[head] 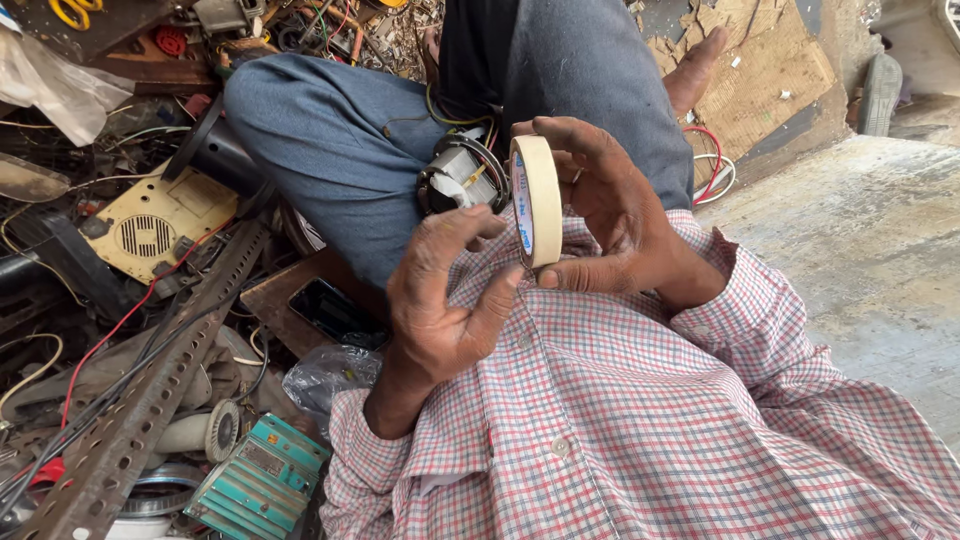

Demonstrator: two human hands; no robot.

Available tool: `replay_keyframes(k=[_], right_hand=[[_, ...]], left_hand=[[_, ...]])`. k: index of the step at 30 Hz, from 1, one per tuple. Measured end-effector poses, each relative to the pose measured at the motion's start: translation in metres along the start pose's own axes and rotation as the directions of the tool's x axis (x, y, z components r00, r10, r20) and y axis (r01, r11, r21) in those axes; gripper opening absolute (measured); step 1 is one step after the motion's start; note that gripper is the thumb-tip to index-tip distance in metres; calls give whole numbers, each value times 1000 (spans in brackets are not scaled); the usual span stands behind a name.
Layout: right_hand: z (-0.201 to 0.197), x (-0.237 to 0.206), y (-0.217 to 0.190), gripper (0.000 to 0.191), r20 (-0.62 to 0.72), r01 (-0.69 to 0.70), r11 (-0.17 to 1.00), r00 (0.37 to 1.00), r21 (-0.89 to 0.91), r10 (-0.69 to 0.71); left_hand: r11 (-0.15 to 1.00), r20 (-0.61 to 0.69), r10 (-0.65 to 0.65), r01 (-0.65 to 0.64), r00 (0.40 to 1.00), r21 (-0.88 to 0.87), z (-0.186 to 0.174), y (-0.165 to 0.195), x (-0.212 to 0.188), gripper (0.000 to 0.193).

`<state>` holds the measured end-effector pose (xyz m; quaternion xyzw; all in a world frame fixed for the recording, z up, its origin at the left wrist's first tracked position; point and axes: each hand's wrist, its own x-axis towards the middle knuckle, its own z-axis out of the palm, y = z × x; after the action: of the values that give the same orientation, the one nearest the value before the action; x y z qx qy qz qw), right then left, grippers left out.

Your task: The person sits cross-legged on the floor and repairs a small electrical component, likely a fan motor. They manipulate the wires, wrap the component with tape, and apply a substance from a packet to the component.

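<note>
While the person sits cross-legged among scrap, a roll of cream masking tape [537,200] is held upright in front of the chest, edge toward the camera. It is gripped by the right hand [610,205] — fingers curled over the top of the rim, thumb pressed under the bottom. The left hand [445,300] is half open, its thumb tip touching the roll's lower edge. Just behind the tape a small electric motor [462,175] is rested on the lap. A perforated metal angle bar [160,380] and a phone [335,312] are seen to the left.
</note>
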<state>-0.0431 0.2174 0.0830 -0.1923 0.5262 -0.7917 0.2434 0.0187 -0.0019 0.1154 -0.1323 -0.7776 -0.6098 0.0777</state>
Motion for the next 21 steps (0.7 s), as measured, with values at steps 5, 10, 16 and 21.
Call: replay_keyframes(k=[5, 10, 16, 21], right_hand=[[2, -1, 3, 102, 15, -5, 1000, 1000, -24, 5], [4, -1, 0, 102, 2, -71, 995, 997, 75, 71], [0, 5, -5, 99, 132, 125, 988, 985, -91, -113], [-4, 9, -1, 100, 246, 291, 844, 949, -450, -197]], left_hand=[[999, -16, 4, -3, 1000, 52, -3, 4, 0, 56], [998, -11, 27, -26, 1000, 58, -1, 4, 4, 63], [963, 92, -212, 224, 973, -148, -8, -3, 3, 94], [825, 243, -248, 336, 938, -455, -4, -15, -2, 103]])
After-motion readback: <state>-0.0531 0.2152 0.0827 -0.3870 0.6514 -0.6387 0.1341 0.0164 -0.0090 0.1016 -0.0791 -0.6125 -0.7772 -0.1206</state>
